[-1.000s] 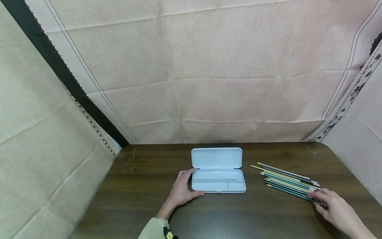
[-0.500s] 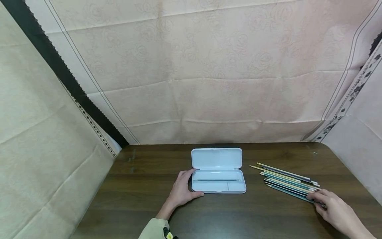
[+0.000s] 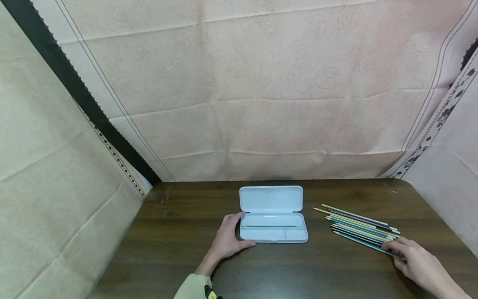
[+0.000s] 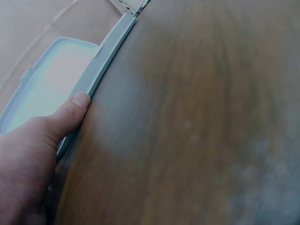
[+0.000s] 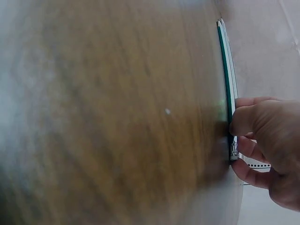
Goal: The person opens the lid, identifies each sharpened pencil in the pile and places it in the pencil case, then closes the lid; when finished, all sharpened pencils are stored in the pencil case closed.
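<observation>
from my head: my left hand (image 3: pixel 228 237) is at the left end of the pale blue pencil case (image 3: pixel 261 234), thumb at the front edge and fingertips by the hinge, so the end is held between them. its lid (image 3: pixel 271 199) is open on the far side. to the right, apart from it, the pencils (image 3: pixel 360 231) lie roughly side by side on the wooden table (image 3: pixel 164 245), points toward the case, and my right hand (image 3: pixel 422 261) pinches at the blunt ends. they look light and stiff, smooth enough, i'd guess, to roll over one another; the points seem the fragile part, so the blunt ends suit my fingers.

from my left wrist: my thumb (image 4: pixel 80 100) presses along the front of the case; the other fingers are hidden. the case seems light, rigid and apt to slide if bumped, so its short end is a good hold.

from my right wrist: thumb and fingers close narrowly near the silvery end of at least one green pencil (image 5: pixel 227 72); how many i hold, i cannot tell.
</observation>
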The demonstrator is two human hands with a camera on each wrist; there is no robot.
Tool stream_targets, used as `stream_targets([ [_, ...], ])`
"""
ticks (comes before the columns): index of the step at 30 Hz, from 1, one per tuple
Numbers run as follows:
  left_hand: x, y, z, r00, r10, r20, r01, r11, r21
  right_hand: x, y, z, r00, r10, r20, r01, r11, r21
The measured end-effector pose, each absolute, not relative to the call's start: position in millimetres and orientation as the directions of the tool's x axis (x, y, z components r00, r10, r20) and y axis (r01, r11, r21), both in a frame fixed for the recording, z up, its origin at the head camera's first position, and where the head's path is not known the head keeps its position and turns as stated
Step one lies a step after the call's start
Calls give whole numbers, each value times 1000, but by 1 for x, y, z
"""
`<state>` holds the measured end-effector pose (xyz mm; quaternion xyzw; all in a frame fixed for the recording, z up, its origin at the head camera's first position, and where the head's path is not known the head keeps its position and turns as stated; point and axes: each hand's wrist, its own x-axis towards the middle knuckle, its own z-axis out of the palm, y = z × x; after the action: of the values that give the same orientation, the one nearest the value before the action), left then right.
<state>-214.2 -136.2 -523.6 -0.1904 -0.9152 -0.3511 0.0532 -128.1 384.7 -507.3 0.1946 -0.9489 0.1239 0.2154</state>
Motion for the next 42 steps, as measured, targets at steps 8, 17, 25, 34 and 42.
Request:
stream_targets([
  [8,-214,-136,-523,-921,313,232,388,680,622,-127,383,-508,-822,-315,474,-431,889,-157],
  [17,-215,-136,-523,-925,310,221,378,688,619,-135,377,-504,-767,-357,534,-497,856,-141],
  [25,-214,-136,-521,-921,311,234,387,678,625,-150,361,-498,-703,-404,585,-576,806,-136],
  [34,-214,-136,-522,-922,312,230,385,677,627,-166,338,-491,-679,-445,584,-628,764,-147],
  [42,-213,-136,-522,-922,311,230,385,677,627,-176,320,-485,-671,-469,575,-650,744,-152],
])
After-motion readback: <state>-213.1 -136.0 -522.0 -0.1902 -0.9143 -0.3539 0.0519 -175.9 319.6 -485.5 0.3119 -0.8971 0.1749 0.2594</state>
